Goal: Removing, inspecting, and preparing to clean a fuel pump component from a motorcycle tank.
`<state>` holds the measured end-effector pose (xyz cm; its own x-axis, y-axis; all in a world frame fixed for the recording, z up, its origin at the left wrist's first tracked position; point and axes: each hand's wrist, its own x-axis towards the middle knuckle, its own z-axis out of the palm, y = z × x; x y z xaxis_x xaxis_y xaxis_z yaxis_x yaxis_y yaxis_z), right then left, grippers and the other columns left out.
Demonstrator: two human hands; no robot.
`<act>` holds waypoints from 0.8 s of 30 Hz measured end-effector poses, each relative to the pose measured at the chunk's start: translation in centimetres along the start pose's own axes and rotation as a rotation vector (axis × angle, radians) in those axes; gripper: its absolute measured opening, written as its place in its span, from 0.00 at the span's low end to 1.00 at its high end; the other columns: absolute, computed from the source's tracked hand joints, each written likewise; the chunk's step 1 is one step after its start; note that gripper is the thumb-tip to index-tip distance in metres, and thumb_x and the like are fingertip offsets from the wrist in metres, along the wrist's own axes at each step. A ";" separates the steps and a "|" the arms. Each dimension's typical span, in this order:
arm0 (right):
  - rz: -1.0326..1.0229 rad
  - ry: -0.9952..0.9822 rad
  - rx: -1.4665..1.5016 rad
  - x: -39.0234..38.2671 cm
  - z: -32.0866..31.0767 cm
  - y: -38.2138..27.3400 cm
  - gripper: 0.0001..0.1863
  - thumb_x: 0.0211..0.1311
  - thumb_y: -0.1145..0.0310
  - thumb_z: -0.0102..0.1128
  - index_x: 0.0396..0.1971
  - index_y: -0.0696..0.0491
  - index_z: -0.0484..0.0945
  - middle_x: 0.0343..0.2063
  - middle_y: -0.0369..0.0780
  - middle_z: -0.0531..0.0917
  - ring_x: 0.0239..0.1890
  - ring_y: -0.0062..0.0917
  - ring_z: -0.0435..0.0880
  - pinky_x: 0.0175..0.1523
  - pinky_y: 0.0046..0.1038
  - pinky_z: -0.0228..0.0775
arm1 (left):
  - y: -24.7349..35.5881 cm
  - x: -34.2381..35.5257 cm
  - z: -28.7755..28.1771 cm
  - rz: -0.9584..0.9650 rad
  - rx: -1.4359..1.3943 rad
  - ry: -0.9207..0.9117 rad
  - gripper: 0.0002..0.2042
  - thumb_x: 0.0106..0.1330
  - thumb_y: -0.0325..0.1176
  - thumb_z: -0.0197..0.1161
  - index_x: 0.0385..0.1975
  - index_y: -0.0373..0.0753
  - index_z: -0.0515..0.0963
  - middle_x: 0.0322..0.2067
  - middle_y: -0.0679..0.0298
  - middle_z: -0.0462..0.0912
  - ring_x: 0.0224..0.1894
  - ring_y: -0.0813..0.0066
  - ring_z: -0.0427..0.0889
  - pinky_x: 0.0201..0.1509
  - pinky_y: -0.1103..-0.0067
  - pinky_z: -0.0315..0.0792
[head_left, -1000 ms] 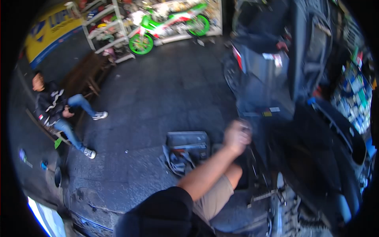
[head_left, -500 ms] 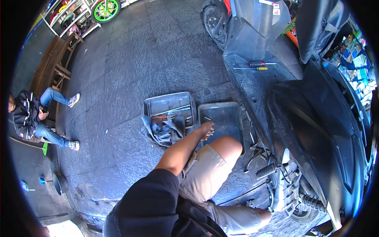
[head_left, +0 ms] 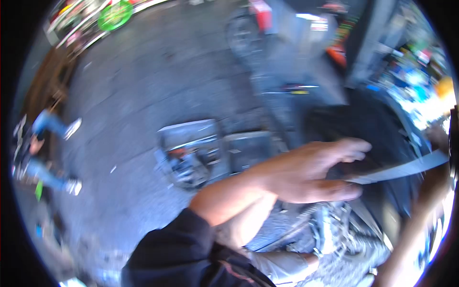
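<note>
My left hand (head_left: 315, 173) reaches to the right over the scooter's side, smeared by motion. Its fingers and thumb are spread apart. Close to its thumb lies one end of a long, flat pale-grey strip (head_left: 401, 168), which runs right toward my right arm. At the right rim, my right hand (head_left: 437, 138) is dark and blurred, its fingers not readable; whether it grips the strip cannot be made out. Behind both hands is the dark scooter (head_left: 330, 119).
Left of the scooter, a tool tray (head_left: 189, 129) with a blue-grey cloth (head_left: 189, 170) stands beside a dark shallow tray (head_left: 248, 148). Screwdrivers (head_left: 299, 89) lie on the scooter's footboard. A seated person (head_left: 48, 138) is on a wooden bench (head_left: 50, 76) at far left.
My left hand has risen from the dark tray and swung right, its fingers spreading. My right arm and the grey strip have come into view. The whole view has shifted and blurred.
</note>
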<state>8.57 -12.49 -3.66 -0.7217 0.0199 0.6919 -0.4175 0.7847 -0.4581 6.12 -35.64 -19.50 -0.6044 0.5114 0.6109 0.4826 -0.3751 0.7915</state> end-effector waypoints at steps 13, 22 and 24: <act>-0.351 -0.665 -0.324 -3.8 -10.2 1.6 0.12 0.57 0.67 0.60 0.38 0.57 0.80 0.37 0.48 0.84 0.40 0.43 0.85 0.45 0.40 0.79 | -14.4 -28.0 -13.9 -1.076 0.867 1.104 0.19 0.72 0.39 0.57 0.51 0.28 0.76 0.44 0.47 0.83 0.46 0.58 0.82 0.52 0.69 0.74; 0.308 -0.344 -0.619 1.6 -26.1 11.0 0.14 0.58 0.72 0.61 0.43 0.61 0.81 0.38 0.49 0.85 0.41 0.35 0.86 0.51 0.35 0.75 | -22.3 -36.4 -16.7 -1.622 1.236 0.802 0.19 0.71 0.39 0.57 0.49 0.26 0.77 0.45 0.44 0.82 0.47 0.52 0.81 0.54 0.65 0.73; 0.323 -0.575 -0.830 1.6 -26.7 12.5 0.18 0.58 0.68 0.62 0.47 0.59 0.81 0.44 0.49 0.85 0.46 0.37 0.85 0.55 0.36 0.74 | -22.5 -35.5 -16.7 -1.623 1.241 0.785 0.19 0.71 0.39 0.57 0.48 0.26 0.77 0.45 0.44 0.82 0.47 0.50 0.81 0.54 0.65 0.73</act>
<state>16.95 13.89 6.67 -0.9744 0.1771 0.1382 0.1918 0.9762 0.1016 6.17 -58.24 -58.69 -0.6993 -0.6701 -0.2489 -0.7146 0.6466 0.2667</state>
